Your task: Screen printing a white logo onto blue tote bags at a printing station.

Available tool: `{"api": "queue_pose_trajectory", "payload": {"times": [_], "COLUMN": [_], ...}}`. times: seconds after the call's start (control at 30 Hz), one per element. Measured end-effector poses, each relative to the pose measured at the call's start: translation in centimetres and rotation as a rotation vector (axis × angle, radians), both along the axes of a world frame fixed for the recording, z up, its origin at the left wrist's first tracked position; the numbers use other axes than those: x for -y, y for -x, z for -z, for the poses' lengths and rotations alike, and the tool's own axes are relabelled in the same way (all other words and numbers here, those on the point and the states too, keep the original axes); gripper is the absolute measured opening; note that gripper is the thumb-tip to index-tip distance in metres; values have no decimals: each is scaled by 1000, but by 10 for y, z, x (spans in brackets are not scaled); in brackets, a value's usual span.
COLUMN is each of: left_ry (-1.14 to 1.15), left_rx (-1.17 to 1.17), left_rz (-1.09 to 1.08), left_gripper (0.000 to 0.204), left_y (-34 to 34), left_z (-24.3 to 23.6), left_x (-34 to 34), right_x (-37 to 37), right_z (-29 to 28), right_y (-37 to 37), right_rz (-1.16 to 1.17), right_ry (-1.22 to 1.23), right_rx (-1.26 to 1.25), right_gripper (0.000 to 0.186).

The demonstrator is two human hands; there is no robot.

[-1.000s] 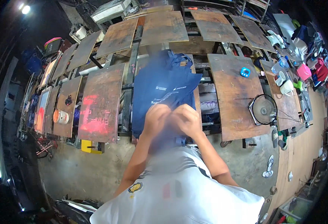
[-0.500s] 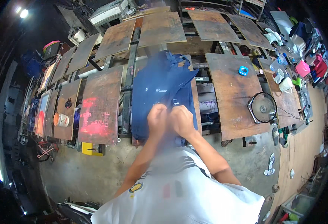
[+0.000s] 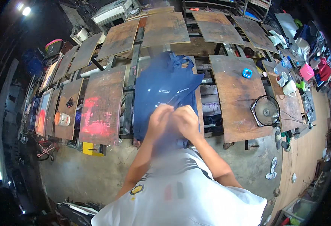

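A navy blue printed cloth (image 3: pixel 148 101) with small white prints covers a brown board directly in front of me. Its upper part is bunched, and a loose flap points out to the right. My left hand (image 3: pixel 159 122) and my right hand (image 3: pixel 186 121) are close together over the cloth's near half. Both have curled, pinching fingers, and a raised fold of the cloth runs up from between them. A hazy dark smear down the middle of the view partly hides the cloth and the gap between the hands.
A board with pink paint marks (image 3: pixel 99 113) lies to the left, and a white tub with orange contents (image 3: pixel 62 119) beyond it. On the right-hand board are a blue timer (image 3: pixel 247 73) and a round fan (image 3: pixel 266 110). White mugs (image 3: pixel 289 88) stand farther right. More boards (image 3: pixel 165 28) line the back.
The cloth between my hands has shifted, and more white print shows along its fold. The flap on the right has dropped slightly. My hands stay close together in nearly the same place.
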State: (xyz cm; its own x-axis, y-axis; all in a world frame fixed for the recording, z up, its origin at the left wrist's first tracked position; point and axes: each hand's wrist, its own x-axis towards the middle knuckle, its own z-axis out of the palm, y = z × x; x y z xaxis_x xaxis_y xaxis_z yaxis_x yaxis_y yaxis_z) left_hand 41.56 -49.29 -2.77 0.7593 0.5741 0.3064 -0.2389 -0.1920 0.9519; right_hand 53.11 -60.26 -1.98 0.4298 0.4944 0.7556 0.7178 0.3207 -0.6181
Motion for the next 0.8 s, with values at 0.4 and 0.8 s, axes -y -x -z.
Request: {"api": "queue_pose_trajectory", "payload": {"times": [0.4, 0.8], "left_ry": [341, 579], "left_rx": [79, 256], "left_rz": [-44, 25], "left_gripper": [8, 12], "left_y": [-13, -8], "left_z": [22, 3], "left_x": [1, 0], "right_x": [-1, -6], "right_z": [24, 14], "right_y": [3, 11], "right_rz": [-200, 21], "right_ry": [180, -52], "right_rx": [-489, -102], "right_gripper": [12, 20]}}
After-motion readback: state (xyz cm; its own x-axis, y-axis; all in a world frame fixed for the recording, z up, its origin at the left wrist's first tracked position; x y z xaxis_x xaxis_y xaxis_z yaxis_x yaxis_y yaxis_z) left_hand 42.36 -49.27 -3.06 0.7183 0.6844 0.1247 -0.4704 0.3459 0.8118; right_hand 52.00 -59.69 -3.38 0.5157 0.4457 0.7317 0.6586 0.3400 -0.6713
